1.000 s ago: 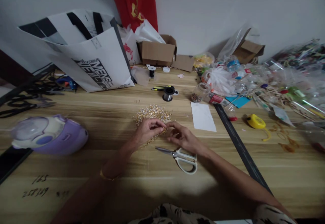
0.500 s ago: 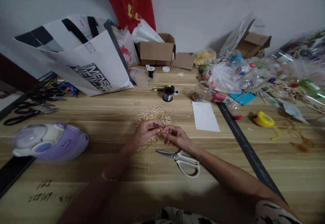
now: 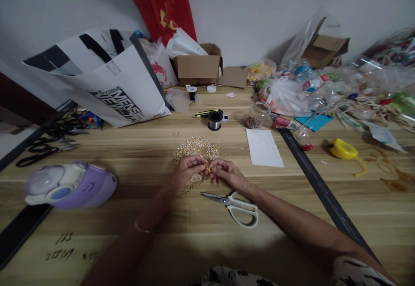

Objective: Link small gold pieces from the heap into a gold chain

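Observation:
Between my fingertips is a small gold beaded piece (image 3: 208,169), too small to make out in detail. My left hand (image 3: 188,171) pinches it from the left, and my right hand (image 3: 228,174) pinches at its right side. Behind and under the hands lies a loose pile of gold and silver beaded strands (image 3: 197,146). A pair of scissors (image 3: 238,208) with white handles rests just below my right hand, its blades pointing left. Farther back stand a spool of silver wire (image 3: 214,120) and a yellow-and-black utility knife (image 3: 204,113).
A purple and cream container (image 3: 73,185) sits at left, near several black-handled scissors (image 3: 43,147). White paper (image 3: 265,147), a jar of beads (image 3: 257,115) and a yellow tape measure (image 3: 343,148) lie right. A white bag (image 3: 126,89), cardboard box (image 3: 198,68) and plastic bottles (image 3: 304,72) line the back.
The gold piece shows more plainly between my fingertips, having turned a little. Both hands stay close together over the pile. The whole view has shifted slightly.

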Available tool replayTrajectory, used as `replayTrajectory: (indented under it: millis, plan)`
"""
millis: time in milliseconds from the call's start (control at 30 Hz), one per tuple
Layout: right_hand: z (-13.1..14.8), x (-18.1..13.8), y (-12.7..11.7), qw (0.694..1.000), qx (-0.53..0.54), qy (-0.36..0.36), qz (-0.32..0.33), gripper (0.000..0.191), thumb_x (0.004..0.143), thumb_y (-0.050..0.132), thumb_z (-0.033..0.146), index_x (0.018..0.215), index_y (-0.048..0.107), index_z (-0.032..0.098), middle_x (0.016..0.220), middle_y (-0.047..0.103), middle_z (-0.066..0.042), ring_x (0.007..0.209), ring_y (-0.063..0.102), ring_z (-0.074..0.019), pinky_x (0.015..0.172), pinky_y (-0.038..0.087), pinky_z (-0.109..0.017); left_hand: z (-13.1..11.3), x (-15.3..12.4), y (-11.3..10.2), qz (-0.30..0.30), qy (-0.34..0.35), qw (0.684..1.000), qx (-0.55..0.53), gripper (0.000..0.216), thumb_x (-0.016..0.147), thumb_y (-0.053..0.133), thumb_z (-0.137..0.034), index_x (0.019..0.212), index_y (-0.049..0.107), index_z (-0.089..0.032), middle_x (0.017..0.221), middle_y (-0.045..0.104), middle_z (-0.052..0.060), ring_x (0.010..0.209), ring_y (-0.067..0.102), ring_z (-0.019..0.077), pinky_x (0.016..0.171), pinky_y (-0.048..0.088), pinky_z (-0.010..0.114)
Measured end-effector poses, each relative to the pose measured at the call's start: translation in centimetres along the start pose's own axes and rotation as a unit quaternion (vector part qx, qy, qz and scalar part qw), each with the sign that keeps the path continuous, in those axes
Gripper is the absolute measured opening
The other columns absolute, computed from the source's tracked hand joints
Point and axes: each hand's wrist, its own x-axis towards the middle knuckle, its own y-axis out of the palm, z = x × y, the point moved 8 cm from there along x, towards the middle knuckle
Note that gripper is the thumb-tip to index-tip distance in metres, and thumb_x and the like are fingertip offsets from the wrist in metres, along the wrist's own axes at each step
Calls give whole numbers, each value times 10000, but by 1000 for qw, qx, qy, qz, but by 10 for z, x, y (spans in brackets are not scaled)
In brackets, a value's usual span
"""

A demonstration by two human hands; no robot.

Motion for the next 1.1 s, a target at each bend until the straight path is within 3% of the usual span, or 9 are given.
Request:
replayTrajectory:
  millis: [233, 433, 567, 1100]
  plan:
    - [16, -7, 0, 992, -91, -77, -50, 312, 771, 640, 423, 873, 474, 179, 658, 519, 32, 549, 481, -86, 483, 367, -187, 9, 1, -2, -12, -14, 999, -35, 196, 659, 703, -245, 800, 639, -125, 659, 666, 20, 628, 634, 143, 635, 487, 262]
    - [29, -16, 1, 956, -243, -134, -90, 238, 773, 638, 352, 823, 477, 184, 631, 434, 48, 541, 387, -83, 492, 311, -201, 12, 0, -3, -23, -4, 999, -27, 166, 683, 684, -220, 816, 649, -127, 676, 647, 14, 640, 600, 119, 633, 476, 236]
    - [31, -17, 0, 934, -301, -165, -103, 195, 780, 633, 325, 805, 505, 180, 648, 464, 32, 557, 406, -89, 506, 326, -212, 11, 0, -2, -31, -3, 999, -28, 164, 671, 693, -221, 800, 650, -131, 695, 644, 16, 650, 591, 117, 631, 470, 232]
    - [37, -17, -4, 908, -363, -179, -107, 194, 891, 468, 305, 786, 556, 168, 687, 553, -17, 616, 485, -124, 571, 384, -238, 5, -6, 9, -3, -34, 996, -78, 265, 675, 713, -309, 850, 628, -130, 677, 641, 14, 608, 607, 121, 621, 473, 248]
